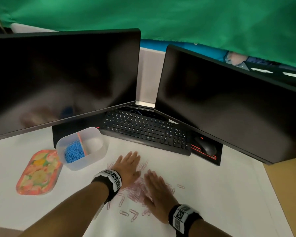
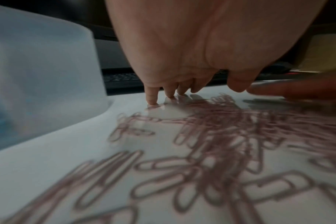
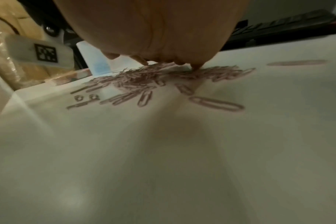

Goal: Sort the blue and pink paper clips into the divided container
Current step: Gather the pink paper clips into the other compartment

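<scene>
Head view: two hands [image 1: 142, 178], perhaps sixty pink clips [image 1: 137, 189].

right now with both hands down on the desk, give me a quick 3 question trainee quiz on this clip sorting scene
1. True or false: the blue paper clips already lie in one compartment of the divided container.
2. Multiple choice: where are the pink paper clips? A) in the container's other compartment B) spread on the white desk surface C) on the flowered tray
3. Short answer: how do the left hand and right hand lie?

Key
1. True.
2. B; the other compartment looks empty.
3. Both lie spread and flat, fingers straight, over the pink clips, gripping nothing.
</scene>
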Available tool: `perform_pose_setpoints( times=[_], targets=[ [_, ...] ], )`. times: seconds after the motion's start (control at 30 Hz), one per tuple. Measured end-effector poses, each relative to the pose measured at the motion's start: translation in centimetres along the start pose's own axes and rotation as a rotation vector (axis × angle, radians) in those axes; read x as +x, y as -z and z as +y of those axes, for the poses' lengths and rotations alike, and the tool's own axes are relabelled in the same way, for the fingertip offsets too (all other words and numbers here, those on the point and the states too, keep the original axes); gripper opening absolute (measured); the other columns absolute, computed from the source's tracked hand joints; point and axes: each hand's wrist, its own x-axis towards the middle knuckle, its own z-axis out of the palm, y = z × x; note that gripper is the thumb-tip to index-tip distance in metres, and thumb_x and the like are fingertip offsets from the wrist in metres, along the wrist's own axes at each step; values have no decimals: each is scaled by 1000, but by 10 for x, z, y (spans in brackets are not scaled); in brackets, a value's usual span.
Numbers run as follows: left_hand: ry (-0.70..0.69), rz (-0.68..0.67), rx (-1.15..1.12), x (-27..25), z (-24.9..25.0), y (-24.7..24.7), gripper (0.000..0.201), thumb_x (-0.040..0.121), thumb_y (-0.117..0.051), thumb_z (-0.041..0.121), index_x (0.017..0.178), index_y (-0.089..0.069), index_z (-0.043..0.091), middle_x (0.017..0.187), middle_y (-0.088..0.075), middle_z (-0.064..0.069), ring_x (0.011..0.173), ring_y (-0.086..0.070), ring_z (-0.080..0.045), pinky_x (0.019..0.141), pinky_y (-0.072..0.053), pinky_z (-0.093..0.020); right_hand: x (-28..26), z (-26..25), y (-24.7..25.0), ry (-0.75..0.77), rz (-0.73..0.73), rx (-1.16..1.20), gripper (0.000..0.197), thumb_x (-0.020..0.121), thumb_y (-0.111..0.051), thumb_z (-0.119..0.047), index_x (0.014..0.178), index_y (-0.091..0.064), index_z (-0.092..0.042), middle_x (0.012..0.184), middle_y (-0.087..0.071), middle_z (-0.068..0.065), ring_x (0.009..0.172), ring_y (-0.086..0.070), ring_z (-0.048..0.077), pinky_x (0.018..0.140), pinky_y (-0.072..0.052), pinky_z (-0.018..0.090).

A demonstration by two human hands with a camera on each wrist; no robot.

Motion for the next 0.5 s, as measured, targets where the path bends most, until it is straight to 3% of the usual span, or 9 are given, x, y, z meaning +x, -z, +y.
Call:
perform_pose_setpoints(
  times=[0.13, 0.2, 0.27, 0.37, 0.5],
  targets=[
    [-183, -33, 97, -9, 25, -11, 67, 98, -24, 47, 152, 6, 22, 159, 19, 0, 146, 16, -20, 120, 1, -46, -30, 42, -5, -350, 217, 129, 84, 85, -3, -69, 148, 19, -17, 156, 25, 2, 143, 26, 15, 118, 12, 36],
    [-269, -56, 127, -18, 34, -17, 65, 99, -24, 46, 152, 3, 21, 159, 16, -1, 146, 16, -19, 120, 2, -44, -44, 59, -9, -471, 221, 128, 100, 74, 8, -79, 149, 15, -13, 157, 21, 5, 144, 22, 18, 118, 9, 38],
    [-295, -82, 113, -27, 36, -20, 64, 99, -24, 46, 152, 2, 22, 159, 16, 1, 146, 17, -17, 120, 4, -42, -50, 65, -16, -483, 175, 73, 110, 66, 20, -81, 150, 12, -11, 157, 20, 5, 144, 20, 19, 118, 9, 39],
    [-164, 10, -12, -37, 19, -16, 67, 98, -28, 48, 152, 3, 23, 159, 15, 2, 146, 16, -17, 119, 5, -42, -41, 51, -24, -409, 171, 92, 102, 72, 15, -76, 149, 13, -9, 152, 26, 2, 144, 22, 20, 118, 13, 37],
    [134, 111, -141, -41, -21, -14, 72, 97, -26, 50, 152, 4, 16, 159, 16, -9, 147, 15, -26, 118, 3, -45, -18, 13, -31, -298, 124, 30, 84, 90, -1, -65, 149, 0, -6, 156, 4, 9, 145, 11, 22, 113, 14, 32]
  ],
)
